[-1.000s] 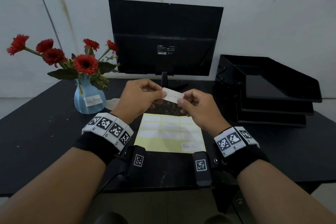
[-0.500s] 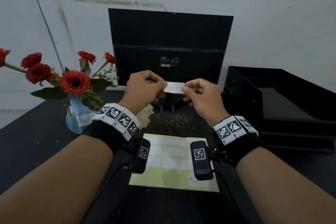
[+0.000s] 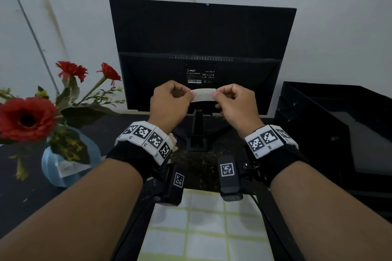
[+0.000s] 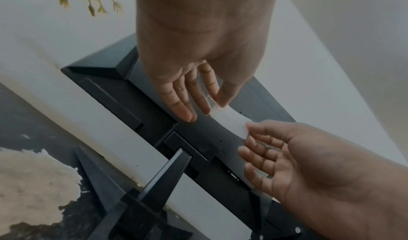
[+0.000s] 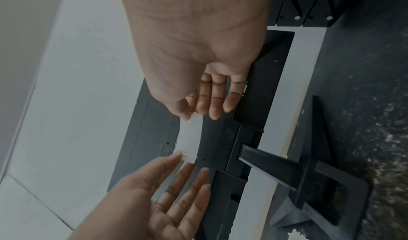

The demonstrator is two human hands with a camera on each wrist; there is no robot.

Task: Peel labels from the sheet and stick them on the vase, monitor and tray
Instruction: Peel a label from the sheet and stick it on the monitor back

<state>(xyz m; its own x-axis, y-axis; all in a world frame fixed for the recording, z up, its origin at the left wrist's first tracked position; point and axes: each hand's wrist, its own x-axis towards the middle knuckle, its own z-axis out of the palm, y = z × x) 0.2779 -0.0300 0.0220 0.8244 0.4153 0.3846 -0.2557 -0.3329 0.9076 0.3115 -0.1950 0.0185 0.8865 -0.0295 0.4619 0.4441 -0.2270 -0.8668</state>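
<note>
**Label held in front of the monitor's back**

Your left hand (image 3: 169,101) and right hand (image 3: 235,100) each pinch one end of the white label (image 3: 203,96), stretched between them at frame centre, in front of the monitor (image 3: 201,34)'s back panel. Contact with the panel: can't tell. Label sheet (image 3: 203,229) lies on the desk (image 3: 25,201), bottom centre. Vase (image 3: 63,167) lower left, already labelled; tray (image 3: 331,112) right.

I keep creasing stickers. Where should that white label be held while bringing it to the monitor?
By its two short ends, one from each side: the left hand and right hand pinch the label there, keeping it stretched before the monitor.
</note>
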